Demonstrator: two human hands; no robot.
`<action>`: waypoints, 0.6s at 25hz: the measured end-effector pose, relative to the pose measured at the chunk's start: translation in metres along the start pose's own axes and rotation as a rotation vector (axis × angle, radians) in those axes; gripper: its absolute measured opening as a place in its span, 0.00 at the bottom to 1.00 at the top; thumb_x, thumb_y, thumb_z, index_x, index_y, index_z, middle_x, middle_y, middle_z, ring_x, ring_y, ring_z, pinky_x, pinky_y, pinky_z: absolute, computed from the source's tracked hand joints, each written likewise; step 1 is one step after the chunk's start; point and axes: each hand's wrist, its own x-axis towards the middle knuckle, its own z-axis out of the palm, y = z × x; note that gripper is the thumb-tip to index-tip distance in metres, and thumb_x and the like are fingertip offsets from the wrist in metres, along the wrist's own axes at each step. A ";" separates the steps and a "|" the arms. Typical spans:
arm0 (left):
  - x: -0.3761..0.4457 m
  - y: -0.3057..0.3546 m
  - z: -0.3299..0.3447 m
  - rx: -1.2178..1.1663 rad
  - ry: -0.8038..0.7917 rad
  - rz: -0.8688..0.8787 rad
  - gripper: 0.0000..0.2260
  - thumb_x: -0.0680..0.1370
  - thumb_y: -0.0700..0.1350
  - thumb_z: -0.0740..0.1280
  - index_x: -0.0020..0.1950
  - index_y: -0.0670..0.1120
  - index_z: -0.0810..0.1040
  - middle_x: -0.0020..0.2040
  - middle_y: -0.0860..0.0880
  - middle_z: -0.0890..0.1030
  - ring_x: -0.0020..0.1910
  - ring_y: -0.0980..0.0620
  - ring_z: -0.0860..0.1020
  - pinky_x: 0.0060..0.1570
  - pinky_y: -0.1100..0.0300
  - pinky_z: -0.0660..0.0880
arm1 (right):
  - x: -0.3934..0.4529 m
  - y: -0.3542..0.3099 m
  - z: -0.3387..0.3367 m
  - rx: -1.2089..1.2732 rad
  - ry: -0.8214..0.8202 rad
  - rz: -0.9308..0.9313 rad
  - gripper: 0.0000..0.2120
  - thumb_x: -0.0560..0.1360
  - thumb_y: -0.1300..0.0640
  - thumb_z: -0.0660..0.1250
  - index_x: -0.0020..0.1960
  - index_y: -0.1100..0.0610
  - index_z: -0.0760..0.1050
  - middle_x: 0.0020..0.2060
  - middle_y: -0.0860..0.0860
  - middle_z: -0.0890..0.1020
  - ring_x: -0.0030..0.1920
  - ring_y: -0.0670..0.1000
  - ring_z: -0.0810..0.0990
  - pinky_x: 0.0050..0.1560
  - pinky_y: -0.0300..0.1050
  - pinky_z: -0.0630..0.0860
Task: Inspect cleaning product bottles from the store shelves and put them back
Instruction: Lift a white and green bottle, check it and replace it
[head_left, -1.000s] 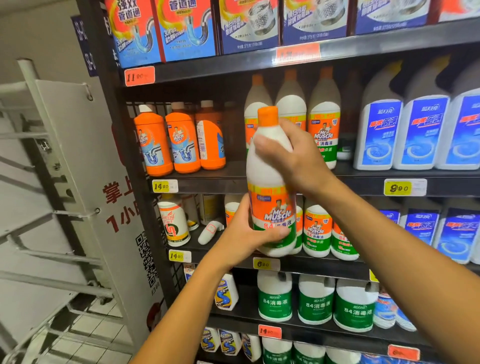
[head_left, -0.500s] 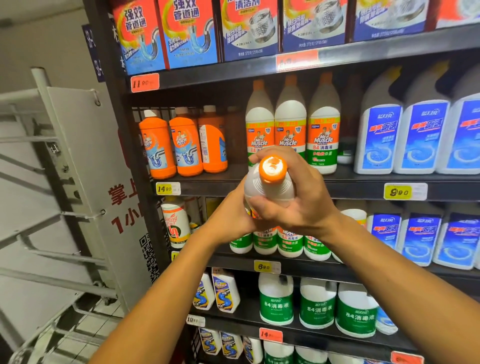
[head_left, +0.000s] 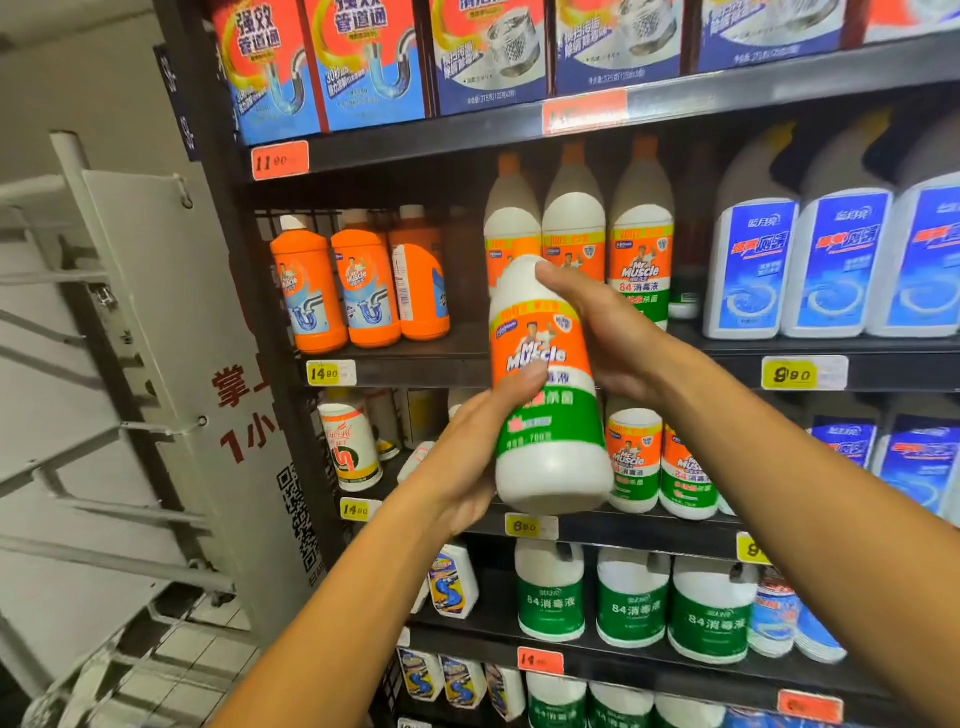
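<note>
Both hands clasp the bottle (head_left: 545, 395), left hand (head_left: 467, 457) low, right hand (head_left: 602, 332) high, so we read its label.

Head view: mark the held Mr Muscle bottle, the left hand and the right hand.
Mr Muscle bottle (head_left: 545, 415): head view, on the green band of its label.
left hand (head_left: 467, 452): head view, on the back of the hand, beside the bottle's lower half.
right hand (head_left: 608, 332): head view, on the back of the hand, at the bottle's upper part.
</note>
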 end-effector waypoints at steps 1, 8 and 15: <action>0.000 0.009 0.005 -0.073 -0.011 -0.055 0.26 0.66 0.56 0.79 0.57 0.43 0.80 0.50 0.41 0.86 0.45 0.46 0.85 0.42 0.53 0.82 | 0.003 0.002 -0.001 0.025 0.019 0.045 0.17 0.78 0.46 0.65 0.57 0.58 0.78 0.46 0.58 0.85 0.44 0.56 0.86 0.45 0.51 0.83; -0.003 0.039 0.013 -0.311 -0.092 -0.247 0.23 0.70 0.57 0.71 0.55 0.40 0.80 0.46 0.42 0.83 0.42 0.46 0.83 0.43 0.53 0.82 | 0.013 0.017 -0.003 0.084 0.123 0.203 0.22 0.76 0.40 0.66 0.56 0.59 0.79 0.43 0.58 0.84 0.41 0.55 0.84 0.48 0.51 0.80; -0.001 0.031 0.000 -0.188 -0.076 -0.166 0.26 0.70 0.56 0.73 0.60 0.40 0.80 0.48 0.40 0.85 0.44 0.45 0.85 0.43 0.52 0.82 | 0.012 0.014 -0.001 0.107 0.110 0.157 0.21 0.76 0.42 0.68 0.58 0.58 0.78 0.44 0.58 0.85 0.44 0.56 0.85 0.51 0.54 0.81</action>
